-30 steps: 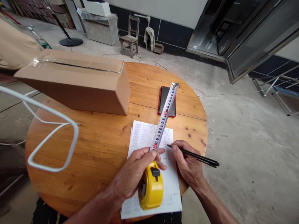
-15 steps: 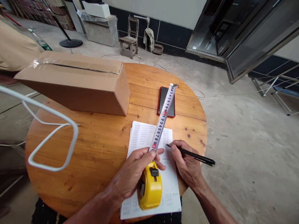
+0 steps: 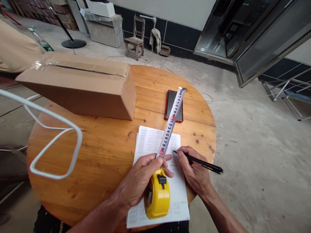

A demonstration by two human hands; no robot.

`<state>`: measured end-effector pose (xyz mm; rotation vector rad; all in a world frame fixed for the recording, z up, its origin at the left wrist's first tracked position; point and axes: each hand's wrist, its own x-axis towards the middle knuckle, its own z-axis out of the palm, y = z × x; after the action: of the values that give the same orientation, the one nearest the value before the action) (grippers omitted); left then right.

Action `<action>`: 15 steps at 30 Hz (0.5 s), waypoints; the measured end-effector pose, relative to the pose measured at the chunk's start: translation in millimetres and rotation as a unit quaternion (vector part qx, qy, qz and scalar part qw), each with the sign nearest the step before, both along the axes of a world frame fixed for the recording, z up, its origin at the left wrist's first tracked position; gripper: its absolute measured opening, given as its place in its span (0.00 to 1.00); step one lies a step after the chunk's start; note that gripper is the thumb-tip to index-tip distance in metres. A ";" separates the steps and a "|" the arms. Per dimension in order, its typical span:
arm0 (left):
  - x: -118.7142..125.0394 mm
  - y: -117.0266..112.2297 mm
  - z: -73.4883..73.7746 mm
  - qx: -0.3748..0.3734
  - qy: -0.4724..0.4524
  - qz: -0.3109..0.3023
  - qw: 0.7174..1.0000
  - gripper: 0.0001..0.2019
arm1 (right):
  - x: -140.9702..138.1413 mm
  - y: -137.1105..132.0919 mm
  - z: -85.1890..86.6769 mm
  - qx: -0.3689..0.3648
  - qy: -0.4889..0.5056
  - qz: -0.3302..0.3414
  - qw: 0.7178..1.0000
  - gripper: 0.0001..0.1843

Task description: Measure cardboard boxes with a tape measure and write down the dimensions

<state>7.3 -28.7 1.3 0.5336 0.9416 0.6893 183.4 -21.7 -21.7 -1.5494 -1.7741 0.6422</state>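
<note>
My left hand is closed round a yellow tape measure. Its white blade sticks out up and to the right, over the paper, and its tip hangs above a red-cased phone. My right hand pinches a black pen with the tip down on a sheet of paper covered in small handwritten rows. The paper lies near the front edge of a round wooden table. A long taped cardboard box lies on the table's far left.
A white cable loop hangs close to the camera at the left. Someone in a tan garment stands beyond the box. On the concrete floor behind are a small wooden stool, a lamp base and metal frames at the right.
Hardly anything has moved. The pen in my right hand has shifted slightly over the paper; the tape measure stays held out in the same pose.
</note>
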 end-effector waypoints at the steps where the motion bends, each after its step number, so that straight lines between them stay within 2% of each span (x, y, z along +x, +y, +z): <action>1: 0.1 0.2 -0.4 0.002 -0.002 0.001 1.000 0.15 | -0.3 0.0 0.2 0.002 -0.001 0.000 1.000 0.09; 15: -2.2 -3.2 -0.9 0.001 -0.003 0.004 1.000 0.15 | 0.4 -0.5 -0.8 0.002 -0.010 0.011 1.000 0.09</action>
<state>5.1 -31.9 0.4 0.5302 0.9372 0.6983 183.8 -22.2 -22.5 -1.5405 -1.8095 0.6363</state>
